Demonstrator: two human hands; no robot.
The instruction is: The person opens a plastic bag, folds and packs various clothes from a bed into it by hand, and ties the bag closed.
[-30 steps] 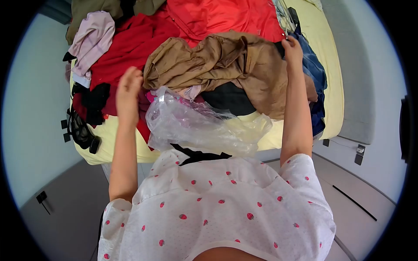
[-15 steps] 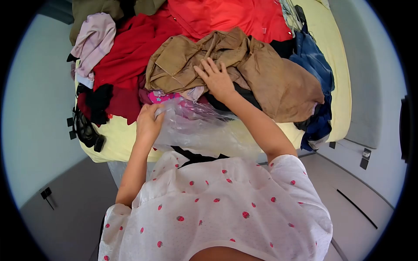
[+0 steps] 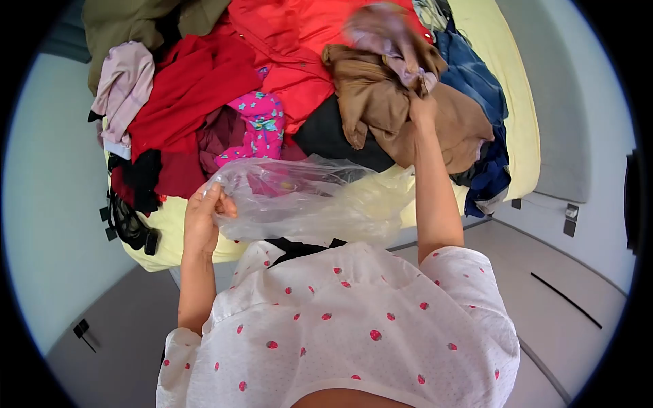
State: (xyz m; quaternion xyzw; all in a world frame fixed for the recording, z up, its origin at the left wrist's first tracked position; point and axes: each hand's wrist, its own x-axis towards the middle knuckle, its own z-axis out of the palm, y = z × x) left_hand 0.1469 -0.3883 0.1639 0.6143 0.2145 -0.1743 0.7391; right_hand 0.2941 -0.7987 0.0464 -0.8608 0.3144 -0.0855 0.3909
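At the bed's near edge, my left hand (image 3: 211, 209) pinches the left end of a clear plastic bag (image 3: 306, 197), which lies spread in front of my body. My right hand (image 3: 423, 112) is closed on a brown garment (image 3: 381, 88), part of it lifted and blurred, with a pinkish-lilac cloth (image 3: 391, 37) on top. The rest of the brown fabric drapes to the right of my wrist. Left of it lie a pink star-patterned cloth (image 3: 262, 126) and a black cloth (image 3: 340, 136).
Red clothes (image 3: 204, 81), a pale pink garment (image 3: 126, 85), an olive garment (image 3: 122, 27) and blue denim (image 3: 473, 75) are piled on the yellow bed sheet (image 3: 524, 122). Black straps (image 3: 129, 221) hang at the left edge. A grey headboard (image 3: 554, 102) stands right.
My right hand has closed on the brown garment and pulled it right and up, uncovering the pink star-patterned cloth. My left hand has moved slightly left and down, drawing out the bag.
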